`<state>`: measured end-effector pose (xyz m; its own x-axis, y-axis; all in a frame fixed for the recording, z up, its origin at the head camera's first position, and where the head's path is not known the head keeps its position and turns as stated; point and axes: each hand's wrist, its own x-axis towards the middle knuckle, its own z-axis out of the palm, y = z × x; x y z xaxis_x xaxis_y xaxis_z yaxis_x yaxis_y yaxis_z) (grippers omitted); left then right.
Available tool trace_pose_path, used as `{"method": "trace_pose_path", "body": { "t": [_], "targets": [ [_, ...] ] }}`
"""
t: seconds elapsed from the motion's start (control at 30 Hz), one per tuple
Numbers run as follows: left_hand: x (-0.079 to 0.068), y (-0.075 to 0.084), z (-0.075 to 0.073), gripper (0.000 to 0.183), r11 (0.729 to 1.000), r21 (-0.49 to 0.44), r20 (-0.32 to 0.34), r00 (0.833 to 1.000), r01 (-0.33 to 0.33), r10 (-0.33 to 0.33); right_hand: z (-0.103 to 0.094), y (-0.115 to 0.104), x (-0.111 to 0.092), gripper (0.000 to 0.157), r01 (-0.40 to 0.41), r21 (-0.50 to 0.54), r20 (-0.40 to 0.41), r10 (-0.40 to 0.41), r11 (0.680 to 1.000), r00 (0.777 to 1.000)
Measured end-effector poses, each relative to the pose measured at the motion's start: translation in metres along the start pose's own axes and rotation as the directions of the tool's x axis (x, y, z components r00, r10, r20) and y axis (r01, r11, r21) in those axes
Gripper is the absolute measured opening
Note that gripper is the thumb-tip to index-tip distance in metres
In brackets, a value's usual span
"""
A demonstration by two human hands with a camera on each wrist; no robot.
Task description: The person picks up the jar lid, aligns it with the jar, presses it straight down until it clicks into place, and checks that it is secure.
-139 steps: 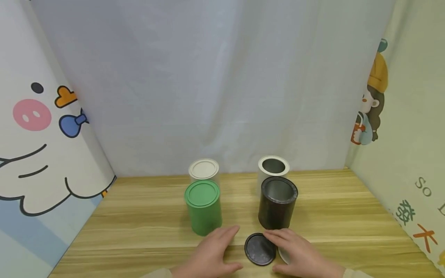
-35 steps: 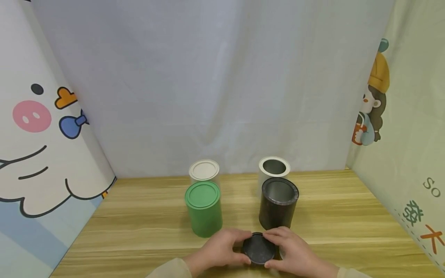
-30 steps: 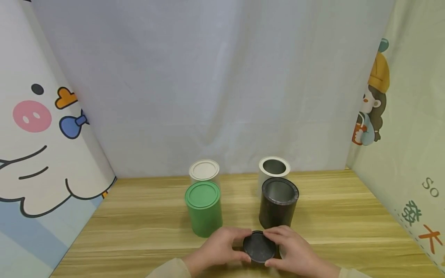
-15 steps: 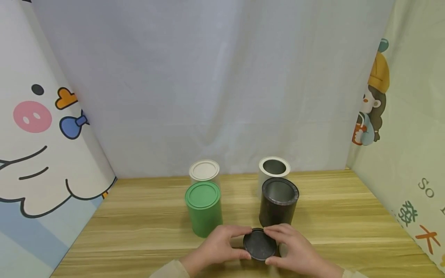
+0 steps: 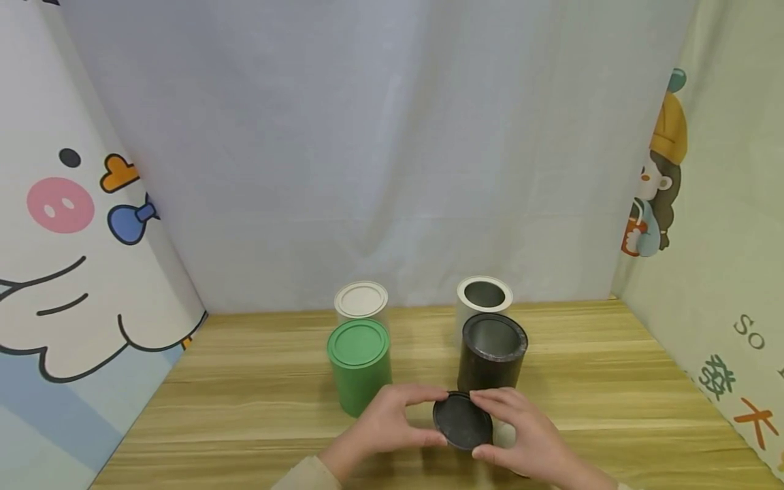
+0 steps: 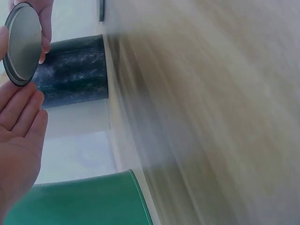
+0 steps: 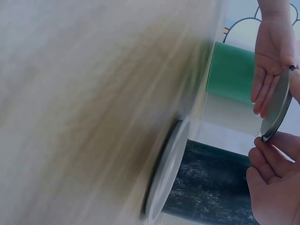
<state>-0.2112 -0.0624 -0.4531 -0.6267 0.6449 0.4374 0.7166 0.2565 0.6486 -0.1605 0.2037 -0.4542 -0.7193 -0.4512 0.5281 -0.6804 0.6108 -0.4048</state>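
A round black can lid [image 5: 462,420], with a metallic underside [image 6: 26,42], is pinched at its edges by both hands and raised off the table. My left hand [image 5: 388,420] grips the left side between thumb and fingers; my right hand [image 5: 527,432] does the same on the right. Just beyond stands a black can [image 5: 492,357] with its top uncovered, its lower front partly behind the lid and right hand. A white lid [image 7: 168,173] lies on the table below the right hand, mostly covered by it in the head view.
To the left is a green can [image 5: 361,381] with its lid on. Behind it stands a white can [image 5: 361,301], also lidded. An uncovered white can [image 5: 463,320] is behind the black one. A pale curtain [image 5: 367,170] closes off the wood-grain table [image 5: 245,381] at the back.
The left hand, apart from the black lid at first, has moved in and taken its edge. Both hands have lifted the lid off the table and moved it towards the black can.
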Motion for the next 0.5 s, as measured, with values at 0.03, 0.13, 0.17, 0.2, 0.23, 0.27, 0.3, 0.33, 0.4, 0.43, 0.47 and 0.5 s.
{"method": "trace_pose_path", "body": {
  "t": [0.03, 0.13, 0.17, 0.2, 0.23, 0.27, 0.3, 0.33, 0.4, 0.43, 0.47, 0.5],
  "targets": [
    [0.0, 0.0, 0.0, 0.055, 1.0, 0.0, -0.004, 1.0, 0.001, -0.001, -0.001, 0.0, 0.0, 0.065, 0.0, 0.0, -0.002, 0.0, 1.0, 1.0],
    [0.001, 0.0, 0.001, 0.056, 1.0, 0.011, -0.023, 1.0, -0.016, 0.016, -0.002, -0.001, 0.001, 0.066, 0.013, -0.009, -0.014, -0.013, 1.0, 1.0],
    [0.001, 0.0, 0.001, 0.057, 1.0, 0.01, -0.031, 0.999, -0.025, 0.025, -0.003, -0.001, 0.002, 0.067, 0.019, -0.012, -0.02, -0.019, 1.0, 1.0],
    [0.002, 0.001, 0.001, 0.057, 0.999, 0.011, -0.04, 0.999, -0.032, 0.033, -0.005, -0.002, 0.003, 0.068, 0.023, -0.011, -0.027, -0.024, 1.0, 0.999],
    [0.002, 0.002, 0.0, 0.058, 0.999, 0.009, -0.05, 0.998, -0.04, 0.041, -0.006, -0.002, 0.004, 0.068, 0.029, -0.01, -0.033, -0.03, 1.0, 0.999],
    [0.003, 0.003, 0.0, 0.058, 0.999, 0.008, -0.059, 0.997, -0.049, 0.05, -0.008, -0.003, 0.005, 0.069, 0.037, -0.011, -0.039, -0.038, 0.999, 0.999],
    [0.004, 0.005, -0.001, 0.059, 0.998, 0.0, -0.068, 0.996, -0.057, 0.057, -0.01, -0.004, 0.006, 0.069, 0.045, -0.008, -0.045, -0.045, 0.999, 0.998],
    [0.005, 0.007, -0.003, 0.059, 0.998, -0.005, -0.077, 0.995, -0.064, 0.063, -0.012, -0.005, 0.008, 0.069, 0.052, -0.006, -0.051, -0.052, 0.999, 0.997],
    [0.007, 0.011, -0.005, 0.059, 0.997, -0.005, -0.093, 0.992, -0.081, 0.08, -0.016, -0.006, 0.011, 0.07, 0.069, 0.003, -0.063, -0.069, 0.998, 0.996],
    [0.008, 0.013, -0.006, 0.058, 0.996, -0.005, -0.099, 0.991, -0.09, 0.089, -0.018, -0.007, 0.012, 0.07, 0.081, 0.0, -0.07, -0.081, 0.997, 0.994],
    [0.009, 0.014, -0.007, 0.058, 0.995, -0.004, -0.104, 0.99, -0.098, 0.097, -0.02, -0.007, 0.014, 0.07, 0.094, -0.003, -0.077, -0.094, 0.996, 0.993],
    [0.011, 0.015, -0.008, 0.058, 0.994, -0.005, -0.109, 0.989, -0.105, 0.104, -0.021, -0.008, 0.015, 0.069, 0.103, -0.003, -0.082, -0.103, 0.995, 0.991]
  ]
}}
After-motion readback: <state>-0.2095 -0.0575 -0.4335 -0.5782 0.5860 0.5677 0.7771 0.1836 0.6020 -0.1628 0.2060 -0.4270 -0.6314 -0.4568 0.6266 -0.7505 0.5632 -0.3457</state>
